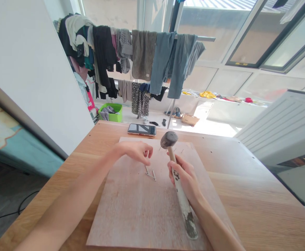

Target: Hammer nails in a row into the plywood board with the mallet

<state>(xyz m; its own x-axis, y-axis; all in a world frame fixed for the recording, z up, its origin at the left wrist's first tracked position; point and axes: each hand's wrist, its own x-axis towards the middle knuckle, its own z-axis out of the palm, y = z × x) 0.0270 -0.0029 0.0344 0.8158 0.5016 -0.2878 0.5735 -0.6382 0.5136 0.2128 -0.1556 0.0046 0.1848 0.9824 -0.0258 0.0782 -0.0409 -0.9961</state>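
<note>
My right hand (184, 178) is wrapped round the pale wooden handle of a hammer (168, 140), whose dark round head is raised above a thin plywood board (131, 209). My left hand (138, 152) hovers over the board with its fingers curled downward in a loose pinch just above a few loose nails (150, 172). Whether it holds a nail I cannot make out. Some small nails (181, 151) stand in the board's far part, near the hammer head.
The board lies on a wooden table (246, 181). A phone (141, 129) rests at the table's far edge. Beyond stand a laundry rack (142, 55) hung with clothes, a green basket (111, 112) and a white radiator (285, 125) at the right.
</note>
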